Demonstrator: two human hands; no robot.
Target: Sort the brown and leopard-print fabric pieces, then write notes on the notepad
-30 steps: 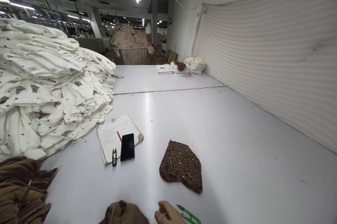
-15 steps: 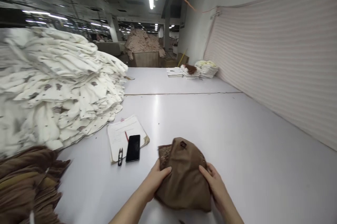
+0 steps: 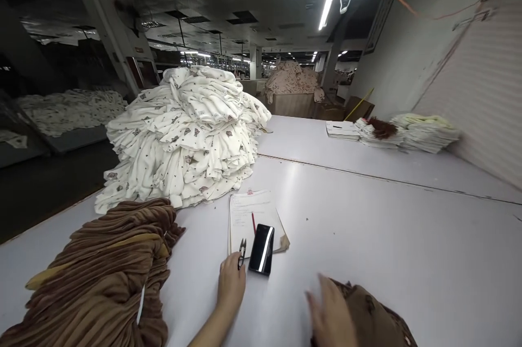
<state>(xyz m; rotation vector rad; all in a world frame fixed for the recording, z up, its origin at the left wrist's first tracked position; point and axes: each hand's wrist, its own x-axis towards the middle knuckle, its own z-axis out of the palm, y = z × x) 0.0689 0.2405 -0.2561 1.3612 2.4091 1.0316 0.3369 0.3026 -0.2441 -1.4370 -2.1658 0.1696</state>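
My left hand (image 3: 231, 282) has its fingers closed at the handle end of small black thread snips (image 3: 242, 252), whose blades point away from me over the edge of the papers (image 3: 253, 214). A black phone (image 3: 261, 249) lies just right of the snips, partly on the papers, with a red pen (image 3: 253, 222) beside it. My right hand (image 3: 332, 314) is blurred, thumb and fingers apart with nothing visible between them. It is in front of a brown cloth piece (image 3: 375, 317) at the bottom edge; whether it touches the cloth cannot be told.
A bundle of brown plush cloth (image 3: 118, 265) lies at the left, tied with a white strip. Behind it rises a high pile of white printed fabric (image 3: 191, 140). Folded stacks (image 3: 428, 132) stand far right on the white table (image 3: 367, 216), near a hanging striped cloth (image 3: 477, 86).
Both hands have let go of their grip on the brown cloth piece, which now lies at lower right. My left hand has reached to the snips. The view has turned left.
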